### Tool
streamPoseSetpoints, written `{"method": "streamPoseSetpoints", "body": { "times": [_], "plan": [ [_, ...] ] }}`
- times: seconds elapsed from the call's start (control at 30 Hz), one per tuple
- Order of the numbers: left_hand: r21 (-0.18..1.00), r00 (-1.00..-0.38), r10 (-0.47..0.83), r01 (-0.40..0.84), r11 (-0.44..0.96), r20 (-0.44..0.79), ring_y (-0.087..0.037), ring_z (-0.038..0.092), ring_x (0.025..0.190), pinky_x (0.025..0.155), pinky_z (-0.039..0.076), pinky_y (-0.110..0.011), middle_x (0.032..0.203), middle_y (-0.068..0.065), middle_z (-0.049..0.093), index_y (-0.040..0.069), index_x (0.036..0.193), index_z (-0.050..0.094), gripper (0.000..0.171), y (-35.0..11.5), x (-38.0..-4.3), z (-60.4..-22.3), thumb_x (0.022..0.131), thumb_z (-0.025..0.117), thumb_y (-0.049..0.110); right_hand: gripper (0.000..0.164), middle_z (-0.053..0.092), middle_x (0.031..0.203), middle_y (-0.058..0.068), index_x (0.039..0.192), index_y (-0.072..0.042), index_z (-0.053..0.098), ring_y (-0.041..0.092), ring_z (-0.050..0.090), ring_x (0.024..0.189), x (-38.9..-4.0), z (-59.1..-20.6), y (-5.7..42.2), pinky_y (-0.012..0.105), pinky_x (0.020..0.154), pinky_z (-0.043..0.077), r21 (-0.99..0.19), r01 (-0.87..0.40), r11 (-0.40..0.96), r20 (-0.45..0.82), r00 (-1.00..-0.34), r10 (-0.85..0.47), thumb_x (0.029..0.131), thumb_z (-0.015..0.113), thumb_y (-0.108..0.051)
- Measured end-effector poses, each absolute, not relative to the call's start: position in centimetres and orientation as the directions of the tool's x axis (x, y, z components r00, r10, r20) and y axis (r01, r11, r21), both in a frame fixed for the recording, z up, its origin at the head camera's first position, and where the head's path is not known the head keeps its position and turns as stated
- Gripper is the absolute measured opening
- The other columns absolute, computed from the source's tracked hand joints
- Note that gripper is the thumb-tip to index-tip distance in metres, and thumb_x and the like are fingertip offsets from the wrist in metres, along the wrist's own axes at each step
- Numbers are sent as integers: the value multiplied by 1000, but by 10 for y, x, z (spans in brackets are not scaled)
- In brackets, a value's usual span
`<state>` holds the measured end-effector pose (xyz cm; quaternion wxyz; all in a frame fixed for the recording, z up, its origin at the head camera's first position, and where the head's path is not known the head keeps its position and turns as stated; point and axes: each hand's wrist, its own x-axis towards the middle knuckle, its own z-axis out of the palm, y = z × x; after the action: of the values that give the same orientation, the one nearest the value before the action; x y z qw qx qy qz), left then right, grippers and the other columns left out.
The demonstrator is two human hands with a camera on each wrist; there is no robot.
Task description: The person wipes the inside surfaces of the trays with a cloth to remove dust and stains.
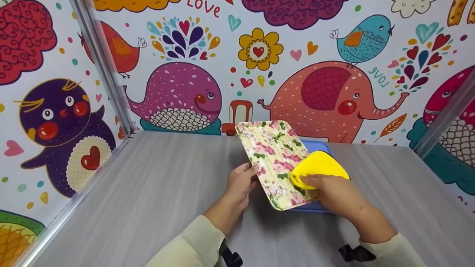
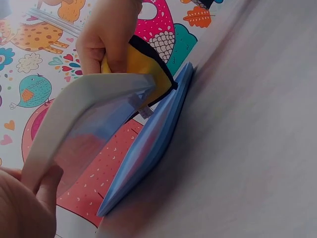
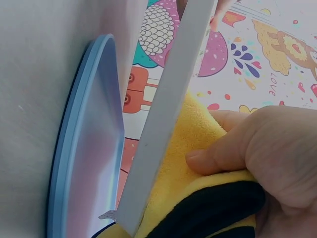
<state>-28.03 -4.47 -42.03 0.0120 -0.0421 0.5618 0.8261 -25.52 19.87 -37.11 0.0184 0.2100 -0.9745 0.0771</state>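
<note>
A floral tray [image 1: 267,148], cream with pink flowers and green leaves, is held tilted above the table. My left hand [image 1: 239,185] grips its left edge, with the thumb on the rim in the left wrist view. My right hand [image 1: 339,194] holds a folded yellow cloth [image 1: 323,167] with dark trim against the tray's right side. In the right wrist view the cloth [image 3: 183,148] wraps close along the tray's pale edge [image 3: 163,119]. Beneath, a blue tray [image 2: 148,144] lies on the table, partly hidden by the floral tray in the head view.
The grey table [image 1: 148,185] meets a wall [image 1: 230,55] printed with cartoon animals. Metal posts [image 1: 107,66] stand at the left and right corners. Black wrist straps [image 1: 357,253] sit at both sleeve cuffs.
</note>
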Motion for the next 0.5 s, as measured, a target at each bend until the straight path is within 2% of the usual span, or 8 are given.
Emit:
{"method": "streamPoseSetpoints", "body": {
  "times": [0.5],
  "plan": [
    [922, -992, -72, -72, -379, -107, -19, 71, 101, 89, 59, -33, 124, -21, 72, -9, 134, 62, 38, -45, -279, -418, 104, 59, 15, 44, 71, 135, 4, 140, -24, 67, 32, 66, 128, -244, -366, 188, 54, 105, 53, -134, -376, 917, 12, -926, -378, 97, 70, -15]
  ]
}}
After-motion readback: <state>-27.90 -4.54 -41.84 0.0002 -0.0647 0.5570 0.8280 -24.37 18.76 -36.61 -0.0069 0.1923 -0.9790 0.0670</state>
